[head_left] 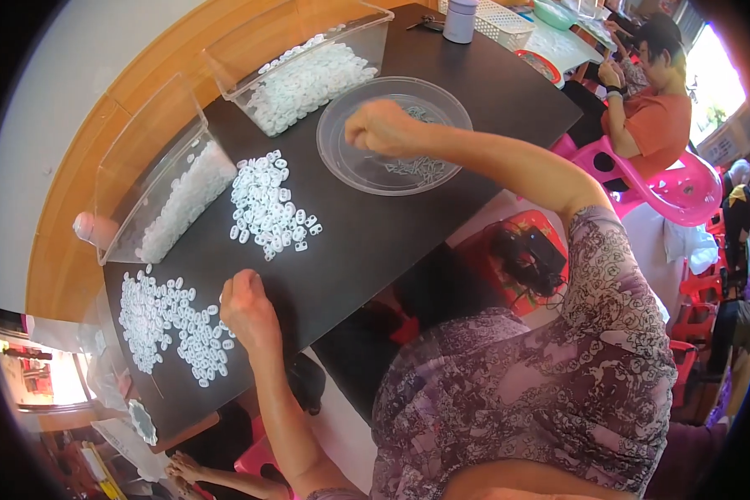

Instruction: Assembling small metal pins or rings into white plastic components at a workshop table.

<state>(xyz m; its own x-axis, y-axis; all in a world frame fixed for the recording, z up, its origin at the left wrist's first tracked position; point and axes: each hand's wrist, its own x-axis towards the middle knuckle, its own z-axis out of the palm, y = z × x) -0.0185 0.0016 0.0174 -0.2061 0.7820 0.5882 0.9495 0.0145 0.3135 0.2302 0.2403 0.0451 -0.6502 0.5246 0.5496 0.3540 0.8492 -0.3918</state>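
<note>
My left hand [248, 312] is closed at the table's near edge, beside a pile of small white oval plastic pieces [202, 342]. A bit of white shows at its fingertips, too small to name. Over a round clear plastic tray [342, 171] hangs my right hand [383, 127], its fingers curled together; what they hold, if anything, is hidden. Small grey metal pieces [421, 169] lie in that tray, under and beside my right forearm. Between my two hands, a second pile of white pieces [268, 200] is spread on the dark table [333, 267].
Two clear bins, one at the back [233, 92] and one at the left [112, 187], hold many white pieces. A lilac bottle [460, 21] and a white basket [500, 29] stand at the far right. A person in orange [654, 121] sits beyond, by a pink chair [683, 196].
</note>
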